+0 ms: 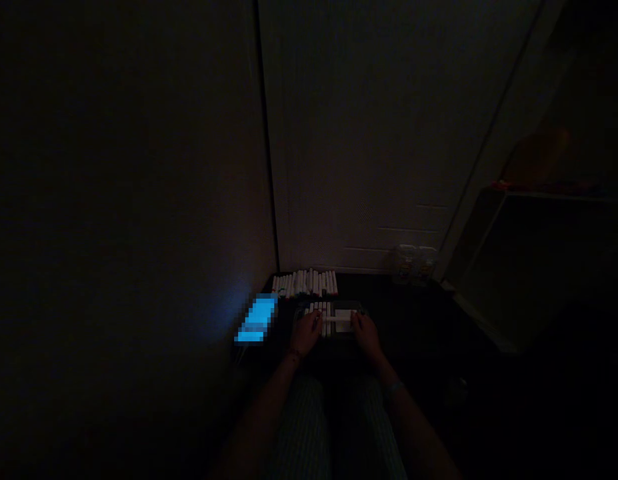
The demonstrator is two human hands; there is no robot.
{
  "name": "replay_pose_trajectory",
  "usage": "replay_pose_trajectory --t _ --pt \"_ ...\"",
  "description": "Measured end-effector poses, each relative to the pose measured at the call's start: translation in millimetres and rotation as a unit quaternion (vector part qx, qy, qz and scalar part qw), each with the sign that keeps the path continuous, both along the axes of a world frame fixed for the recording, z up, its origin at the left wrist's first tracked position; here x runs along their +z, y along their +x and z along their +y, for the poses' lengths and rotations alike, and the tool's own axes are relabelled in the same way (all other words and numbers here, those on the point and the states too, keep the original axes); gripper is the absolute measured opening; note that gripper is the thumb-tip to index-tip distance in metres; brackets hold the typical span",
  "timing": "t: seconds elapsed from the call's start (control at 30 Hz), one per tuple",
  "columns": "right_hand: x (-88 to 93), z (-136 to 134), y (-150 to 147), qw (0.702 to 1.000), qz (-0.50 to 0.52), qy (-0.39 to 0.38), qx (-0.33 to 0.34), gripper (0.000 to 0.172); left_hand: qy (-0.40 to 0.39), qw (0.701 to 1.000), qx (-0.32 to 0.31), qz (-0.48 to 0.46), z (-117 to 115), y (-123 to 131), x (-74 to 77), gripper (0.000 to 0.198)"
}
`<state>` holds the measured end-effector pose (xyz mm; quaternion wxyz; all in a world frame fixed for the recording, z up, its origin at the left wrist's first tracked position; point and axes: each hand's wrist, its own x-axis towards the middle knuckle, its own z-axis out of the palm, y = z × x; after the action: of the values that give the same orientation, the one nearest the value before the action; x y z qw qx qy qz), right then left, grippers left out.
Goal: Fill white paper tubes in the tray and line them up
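The room is very dark. My left hand [307, 331] and my right hand [365, 333] rest on a low tray [361, 311] that holds several white markers [319, 309] standing side by side. Between the two hands lies one white marker [337, 321] crosswise, and both hands seem closed on its ends. A second row of white markers [305, 282] lies just beyond the tray, against the wall.
A glowing blue screen [257, 320] lies left of the tray by the wall. A clear container [413, 263] stands at the back right. A dark cabinet [539, 253] fills the right side. My legs [333, 427] show below.
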<state>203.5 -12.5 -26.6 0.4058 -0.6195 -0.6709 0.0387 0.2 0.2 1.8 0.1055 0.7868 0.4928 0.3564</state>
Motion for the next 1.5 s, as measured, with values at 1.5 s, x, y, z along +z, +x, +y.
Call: replay_pose_trajectory --t 1.5 --pt "3.8 -2.4 0.7 0.999 0.039 0.001 0.001 0.045 -0.011 0.999 0.045 -0.015 6.2 -0.9 -8.5 0.029"
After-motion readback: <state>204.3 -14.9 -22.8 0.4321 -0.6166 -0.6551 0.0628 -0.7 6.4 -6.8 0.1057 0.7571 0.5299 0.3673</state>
